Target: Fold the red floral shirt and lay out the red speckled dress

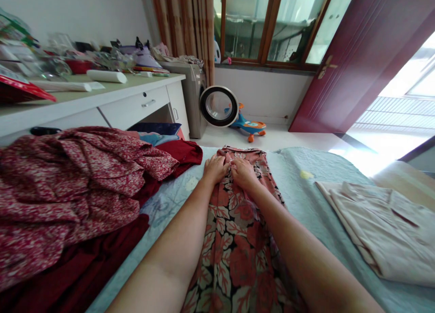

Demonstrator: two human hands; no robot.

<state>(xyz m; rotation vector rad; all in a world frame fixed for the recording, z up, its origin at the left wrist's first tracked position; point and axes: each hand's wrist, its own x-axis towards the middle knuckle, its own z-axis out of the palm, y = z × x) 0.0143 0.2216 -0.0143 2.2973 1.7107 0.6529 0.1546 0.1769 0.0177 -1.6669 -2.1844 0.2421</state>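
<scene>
A floral garment [234, 245], patterned with leaves and roses in rust, cream and black, lies lengthwise in front of me. Close to its far end, my left hand [215, 169] has its fingers curled onto the cloth. My right hand [243, 172] grips the same cloth just beside it, the fingertips of both nearly meeting. A collar or placket may lie between them, but the exact part is too small to make out. Beneath the garment spreads a pale blue bedcover [295, 222].
To the left are a heaped red-and-white patterned garment [74, 177] and dark red cloth [183, 154]. A folded beige garment [390, 222] lies right. Beyond stand a cluttered white desk [136, 102], a washing machine with its round door [219, 106] open, and a blue-orange ride-on toy [249, 125].
</scene>
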